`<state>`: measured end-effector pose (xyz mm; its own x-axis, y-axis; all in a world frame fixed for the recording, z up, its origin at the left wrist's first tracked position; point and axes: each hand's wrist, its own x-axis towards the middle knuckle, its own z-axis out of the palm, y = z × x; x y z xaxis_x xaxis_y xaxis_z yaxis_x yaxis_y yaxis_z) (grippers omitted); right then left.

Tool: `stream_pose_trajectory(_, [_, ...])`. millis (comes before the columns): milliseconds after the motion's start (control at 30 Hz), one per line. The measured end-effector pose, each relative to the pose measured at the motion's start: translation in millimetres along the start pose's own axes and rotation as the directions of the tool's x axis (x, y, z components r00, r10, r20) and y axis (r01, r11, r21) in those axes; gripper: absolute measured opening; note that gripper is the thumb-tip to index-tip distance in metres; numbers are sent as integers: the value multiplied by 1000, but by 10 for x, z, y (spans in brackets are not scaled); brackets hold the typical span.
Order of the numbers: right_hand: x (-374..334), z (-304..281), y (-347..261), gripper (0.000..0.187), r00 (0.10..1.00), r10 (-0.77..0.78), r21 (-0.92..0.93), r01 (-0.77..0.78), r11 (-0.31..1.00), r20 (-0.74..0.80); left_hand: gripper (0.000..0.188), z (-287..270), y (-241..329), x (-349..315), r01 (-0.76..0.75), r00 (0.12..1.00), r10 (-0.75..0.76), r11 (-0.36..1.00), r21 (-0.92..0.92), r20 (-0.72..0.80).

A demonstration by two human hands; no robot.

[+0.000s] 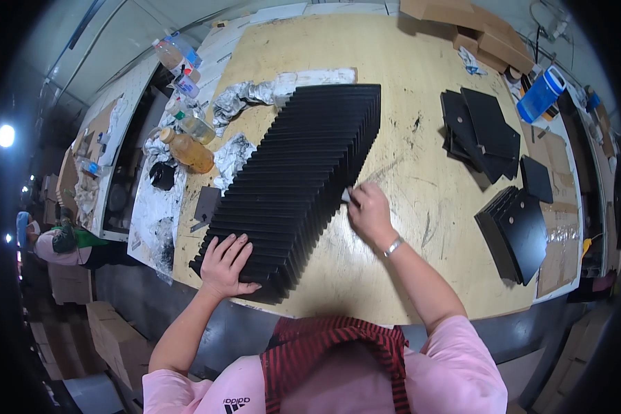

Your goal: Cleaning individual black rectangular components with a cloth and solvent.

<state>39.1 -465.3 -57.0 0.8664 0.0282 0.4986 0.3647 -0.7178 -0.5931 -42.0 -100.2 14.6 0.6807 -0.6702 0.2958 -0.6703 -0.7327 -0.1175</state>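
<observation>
By the table's (421, 279) near edge, your left hand (228, 265) lies, fingers spread, on the black pleated block (293, 172), slanting from the near-left corner toward the far edge. Your right hand (371, 212) pinches a small grey piece (346, 196) against its right side. Farther, black plates (493, 117) lie by the right edge.

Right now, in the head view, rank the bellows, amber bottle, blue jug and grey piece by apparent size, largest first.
1. Bellows
2. Blue jug and amber bottle: too alike to rank
3. Grey piece, partly hidden by the right hand
</observation>
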Motion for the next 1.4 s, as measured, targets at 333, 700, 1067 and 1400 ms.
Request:
stream_pose_trajectory(333, [278, 153, -63, 25, 940, 291, 178, -260, 949, -177, 81, -8, -23, 14, -5, 1000, 5, 1000, 7, -11])
stream_pose_trajectory(700, [584, 312, -101, 23, 760, 566, 429, -416, 801, -319, 85, 3, -30, 34, -29, 1000, 29, 1000, 6, 5])
stream_pose_trajectory(1067, [717, 293, 2, 22, 704, 675, 677, -387, 626, -221, 83, 4, -34, 19, -51, 999, 51, 999, 17, 11])
stream_pose_trajectory(1400, [819, 96, 60, 21, 771, 598, 639, -350, 685, -218, 88, 48, -60, -8, -53, 998, 52, 998, 23, 39])
